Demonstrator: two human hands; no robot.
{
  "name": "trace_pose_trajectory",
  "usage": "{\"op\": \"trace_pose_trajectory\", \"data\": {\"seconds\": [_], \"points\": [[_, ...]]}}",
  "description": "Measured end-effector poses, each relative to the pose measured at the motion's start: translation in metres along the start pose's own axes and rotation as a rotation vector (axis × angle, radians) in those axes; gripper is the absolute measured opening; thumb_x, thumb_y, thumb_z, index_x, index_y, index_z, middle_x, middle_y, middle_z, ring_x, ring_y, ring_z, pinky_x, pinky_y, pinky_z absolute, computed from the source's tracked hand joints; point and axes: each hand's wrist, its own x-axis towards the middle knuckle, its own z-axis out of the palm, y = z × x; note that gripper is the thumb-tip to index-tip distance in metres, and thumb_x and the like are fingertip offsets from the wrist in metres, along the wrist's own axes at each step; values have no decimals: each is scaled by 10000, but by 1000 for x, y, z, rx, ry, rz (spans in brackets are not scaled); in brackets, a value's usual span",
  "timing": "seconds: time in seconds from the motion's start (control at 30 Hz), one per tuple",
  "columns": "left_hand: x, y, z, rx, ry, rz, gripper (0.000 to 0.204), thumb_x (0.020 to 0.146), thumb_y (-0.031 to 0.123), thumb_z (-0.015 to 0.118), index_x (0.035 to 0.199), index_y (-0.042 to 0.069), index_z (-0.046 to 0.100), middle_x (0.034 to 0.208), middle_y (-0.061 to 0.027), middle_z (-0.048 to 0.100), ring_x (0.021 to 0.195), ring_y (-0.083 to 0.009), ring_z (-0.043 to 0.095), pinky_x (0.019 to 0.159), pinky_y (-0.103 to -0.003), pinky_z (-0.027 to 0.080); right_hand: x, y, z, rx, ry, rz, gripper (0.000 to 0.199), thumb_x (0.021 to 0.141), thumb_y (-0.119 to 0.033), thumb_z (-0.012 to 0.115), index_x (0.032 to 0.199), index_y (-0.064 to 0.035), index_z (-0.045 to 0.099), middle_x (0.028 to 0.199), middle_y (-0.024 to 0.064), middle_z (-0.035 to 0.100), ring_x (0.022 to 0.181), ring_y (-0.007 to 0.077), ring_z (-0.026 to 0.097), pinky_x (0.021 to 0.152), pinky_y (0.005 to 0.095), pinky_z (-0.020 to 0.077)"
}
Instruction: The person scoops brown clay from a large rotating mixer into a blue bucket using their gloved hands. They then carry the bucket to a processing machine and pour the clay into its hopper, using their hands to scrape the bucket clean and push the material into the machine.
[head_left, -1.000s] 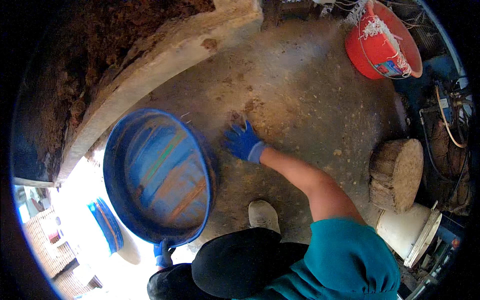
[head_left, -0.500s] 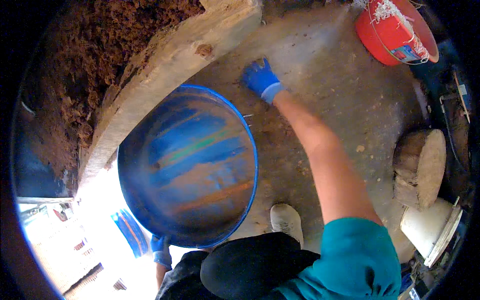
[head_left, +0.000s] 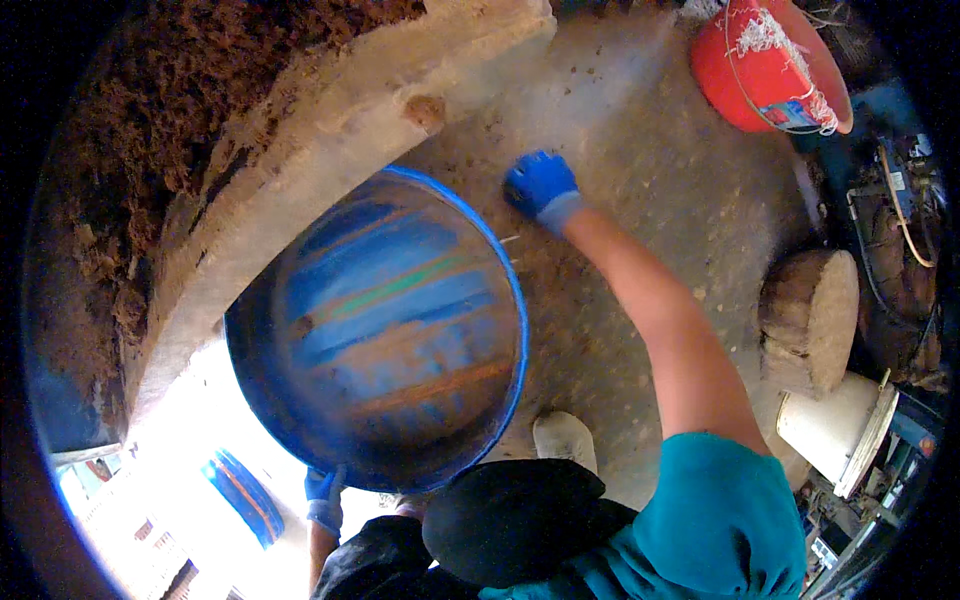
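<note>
My left hand (head_left: 325,497), in a blue glove, grips the near rim of a large blue basin (head_left: 385,330) streaked with orange and green; the basin is held tilted just above the floor. My right hand (head_left: 540,185), also in a blue glove, reaches out with the arm straight and rests on the dusty concrete floor (head_left: 640,170) just beyond the basin's far rim. Its fingers look bunched, and blur hides whether they hold anything. A heap of brown fibrous material (head_left: 150,150) lies behind a low pale curb (head_left: 330,150) on the left.
A red bucket (head_left: 760,70) with white scraps stands at the far right. A round wood stump (head_left: 810,320) and a white bucket (head_left: 835,430) sit at the right, with dark clutter behind them. My shoe (head_left: 563,440) is near the basin.
My right hand has slid forward along the floor, away from me and toward the curb. The basin has come up closer and fills more of the view.
</note>
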Motion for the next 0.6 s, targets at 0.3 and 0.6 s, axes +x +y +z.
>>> {"op": "trace_pose_trajectory", "data": {"seconds": [0.3,0.6], "points": [[46,-13,14,241,-2,99,284,786,135,580,1045,21,558,935,-83,615,811,-179,572,704,-301,483,-149,-11,-27,99,-213,379,253,797,-336,528,750,-107,624,780,137,610,780,319,589,635,426,485],[7,2,-21,118,-297,185,393,847,296,524,1155,55,482,1081,-113,574,932,-259,560,783,-399,466,-95,-94,-158,840,404,688,124,832,-181,570,829,-63,611,786,60,605,689,126,530,647,277,434]]}}
